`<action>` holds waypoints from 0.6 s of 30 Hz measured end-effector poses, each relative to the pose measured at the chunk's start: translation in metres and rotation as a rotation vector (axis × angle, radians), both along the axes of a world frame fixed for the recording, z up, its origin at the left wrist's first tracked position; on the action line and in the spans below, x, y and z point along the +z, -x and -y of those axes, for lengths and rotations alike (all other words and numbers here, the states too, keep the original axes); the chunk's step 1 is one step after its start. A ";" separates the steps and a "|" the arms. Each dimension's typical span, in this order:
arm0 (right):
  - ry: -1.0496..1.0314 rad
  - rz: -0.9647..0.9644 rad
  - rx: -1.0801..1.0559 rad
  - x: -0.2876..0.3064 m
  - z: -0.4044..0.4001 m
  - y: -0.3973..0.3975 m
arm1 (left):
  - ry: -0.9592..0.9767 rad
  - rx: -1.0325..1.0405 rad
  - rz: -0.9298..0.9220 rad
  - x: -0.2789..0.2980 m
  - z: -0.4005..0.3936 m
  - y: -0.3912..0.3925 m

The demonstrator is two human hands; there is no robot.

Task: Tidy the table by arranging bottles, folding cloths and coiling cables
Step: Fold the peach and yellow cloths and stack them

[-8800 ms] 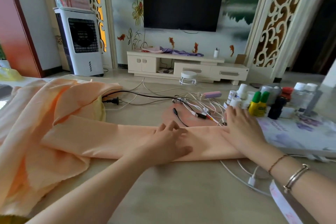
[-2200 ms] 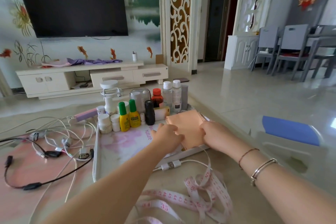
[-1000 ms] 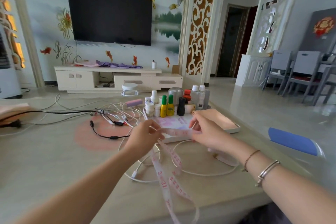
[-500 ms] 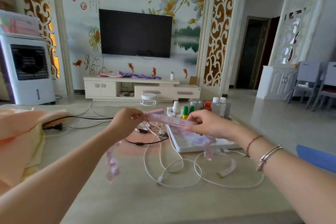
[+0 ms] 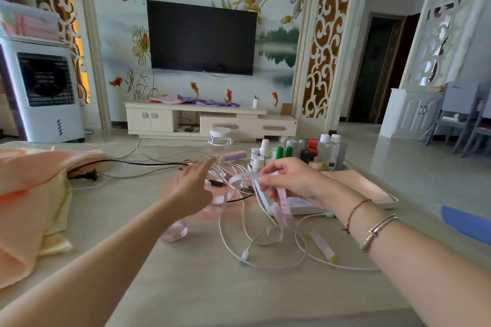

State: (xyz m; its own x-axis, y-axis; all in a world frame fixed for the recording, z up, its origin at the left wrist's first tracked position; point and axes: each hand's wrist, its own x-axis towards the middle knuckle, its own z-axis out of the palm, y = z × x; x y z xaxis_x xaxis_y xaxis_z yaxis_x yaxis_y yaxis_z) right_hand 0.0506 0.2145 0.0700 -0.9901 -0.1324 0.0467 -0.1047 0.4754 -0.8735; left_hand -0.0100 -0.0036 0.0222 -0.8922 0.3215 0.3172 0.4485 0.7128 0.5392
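near table edge [image 5: 186, 287] lies bare; white cables [image 5: 239, 255] sprawl mid-table; bottles [image 5: 310, 148] crowd behind

The smooth beige table [image 5: 202, 287] carried a heap of peach and pale yellow cloth [image 5: 29, 194] far left of the hands. Loose white cables [image 5: 265, 255] looped below the right hand, and a black power cord [image 5: 127, 162] ran beyond the left. A white rectangular tray [image 5: 297, 210] lay under the right hand. A blue flat piece [image 5: 465, 223] lay to its right.

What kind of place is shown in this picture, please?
Most likely a home living room: a black flat-screen television hangs above a low cream television cabinet, with grey dining chairs at the right.
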 end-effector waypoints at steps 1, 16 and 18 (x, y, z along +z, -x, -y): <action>0.054 -0.007 -0.008 -0.003 0.004 0.002 | -0.154 -0.184 0.110 0.002 -0.009 -0.011; -0.494 -0.214 -0.163 0.005 -0.024 0.008 | -0.202 0.189 -0.133 0.003 0.024 0.027; -0.526 -0.297 -0.277 0.005 -0.033 0.010 | -0.040 0.276 -0.161 -0.002 0.039 0.031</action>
